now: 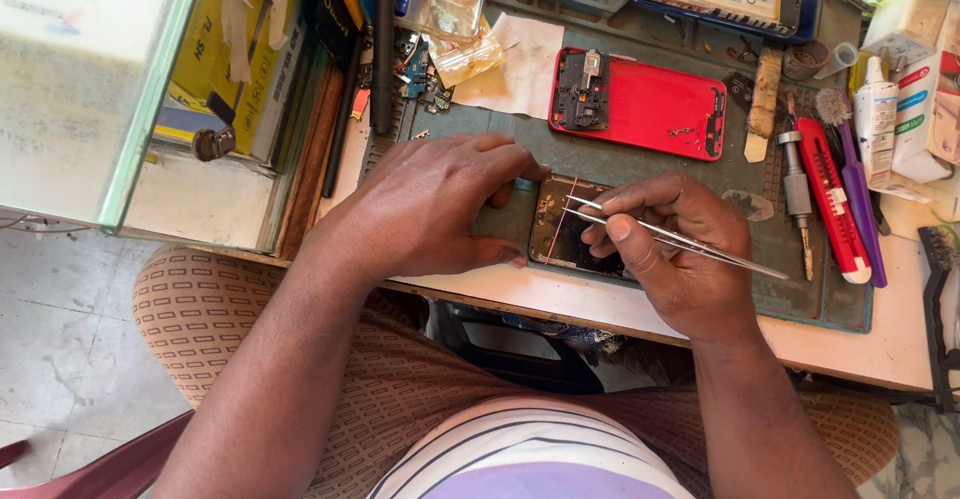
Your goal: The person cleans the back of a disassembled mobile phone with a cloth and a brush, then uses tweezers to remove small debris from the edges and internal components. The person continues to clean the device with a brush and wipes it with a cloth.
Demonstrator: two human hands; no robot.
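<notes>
We steady the opened phone (560,227) on the green mat (640,164) near the worktop's near edge, our left hand (430,204) pressed flat on its left end. Our right hand (665,249) pinches tweezers (680,242), tips inside; the work looks like picking out a small part, calling for steady, fine placement.

Centre of frame: opened phone (562,231) lies on a dark green work mat (800,279); left hand (430,204) rests flat over its left end, fingertips touching the frame; right hand (670,249) grips metal tweezers (690,244), tips over the phone's interior; upper centre: red back cover (655,109), inner side up, well apart from the hands; right of it: screwdriver (797,194) and red-handled tool (835,204) lying side by side; upper left: glass counter edge (150,99).
</notes>
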